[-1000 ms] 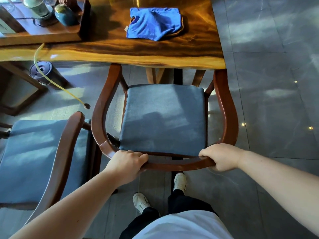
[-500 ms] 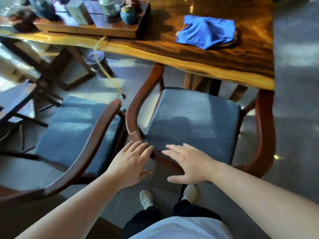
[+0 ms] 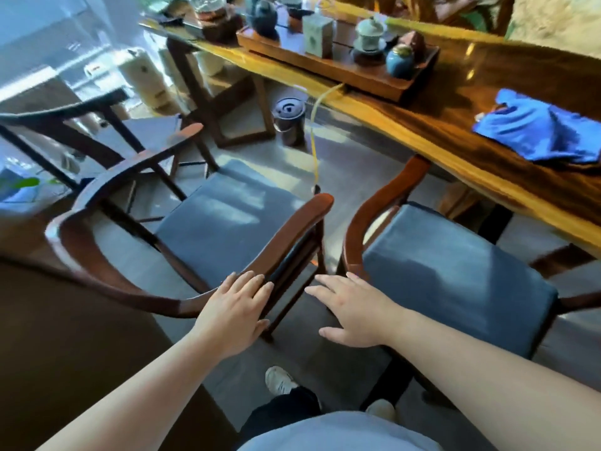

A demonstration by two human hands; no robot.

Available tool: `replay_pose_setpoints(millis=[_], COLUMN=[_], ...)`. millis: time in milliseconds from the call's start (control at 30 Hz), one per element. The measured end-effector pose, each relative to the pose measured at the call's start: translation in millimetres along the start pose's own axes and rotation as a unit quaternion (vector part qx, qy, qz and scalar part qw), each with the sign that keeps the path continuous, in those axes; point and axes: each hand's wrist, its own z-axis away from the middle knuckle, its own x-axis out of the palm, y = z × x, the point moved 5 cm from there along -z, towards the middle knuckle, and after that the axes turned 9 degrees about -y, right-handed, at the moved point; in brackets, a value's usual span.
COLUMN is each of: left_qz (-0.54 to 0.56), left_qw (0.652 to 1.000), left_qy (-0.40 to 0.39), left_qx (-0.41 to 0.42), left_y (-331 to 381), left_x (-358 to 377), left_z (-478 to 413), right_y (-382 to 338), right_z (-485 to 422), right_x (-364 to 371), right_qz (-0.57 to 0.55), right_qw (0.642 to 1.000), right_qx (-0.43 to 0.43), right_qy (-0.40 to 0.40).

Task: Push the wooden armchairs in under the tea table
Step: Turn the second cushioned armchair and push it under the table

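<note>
Two wooden armchairs with blue-grey cushions stand by the long tea table (image 3: pixel 432 138). The right armchair (image 3: pixel 448 275) has its front tucked under the table's edge. The left armchair (image 3: pixel 227 219) stands away from the table, turned at an angle. My left hand (image 3: pixel 234 307) is open, fingers spread, over the curved back rail of the left armchair near its right arm. My right hand (image 3: pixel 351 307) is open and flat in the gap between the two chairs, holding nothing.
A tea tray (image 3: pixel 338 63) with pots, cups and a box sits on the table, and a blue cloth (image 3: pixel 540 131) lies at its right. A yellow hose (image 3: pixel 313 135) hangs to the floor beside a small dark bucket (image 3: pixel 288 120). A darker chair (image 3: pixel 81 125) stands at far left.
Both hands let go of the right armchair's back rail and moved left. The view swung left, so the left armchair now fills the middle.
</note>
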Motion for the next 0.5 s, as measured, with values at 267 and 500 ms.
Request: replay_pose_setpoints(millis=[267, 500], left_qz=[0.013, 0.018], left_qw=[0.998, 0.995], left_qy=[-0.043, -0.063], left_qx=[-0.052, -0.071], left_y=[-86, -126], left_x=[39, 59], left_z=[21, 31], right_y=[-36, -48], right_z=[-87, -138], right_x=[-8, -22], right_qz=[0.032, 0.061], right_qw=[0.997, 0.993], right_qx=[0.0, -0.021], right_qy=[-0.063, -0.094])
